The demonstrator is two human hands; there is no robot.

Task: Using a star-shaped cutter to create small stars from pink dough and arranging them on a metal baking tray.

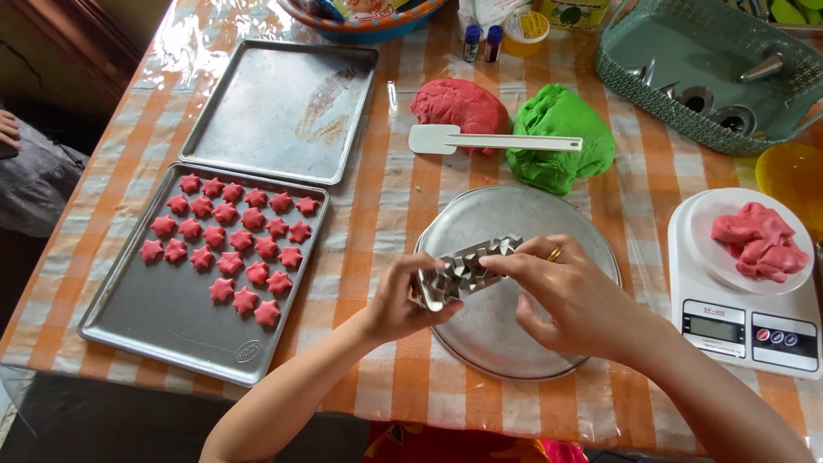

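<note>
Both my hands hold a silver metal star-shaped mould strip point(467, 267) above a round metal plate point(549, 214). My left hand point(403, 300) grips its near left end. My right hand point(570, 296), with a gold ring, pinches its right end from above. A baking tray point(154, 317) to the left carries several red star-shaped dough pieces point(231, 240). Behind the plate lie a red dough lump point(459, 103) and a green dough lump point(561, 141), with a white spatula point(489, 140) resting across them.
An empty baking tray point(283, 107) sits at the back left. A white kitchen scale point(746, 321) at the right bears red dough pieces point(759, 242). A teal basket point(711, 77) with metal nozzles stands at the back right. Small bottles point(483, 41) stand behind. Another person's sleeve point(34, 176) shows at the far left.
</note>
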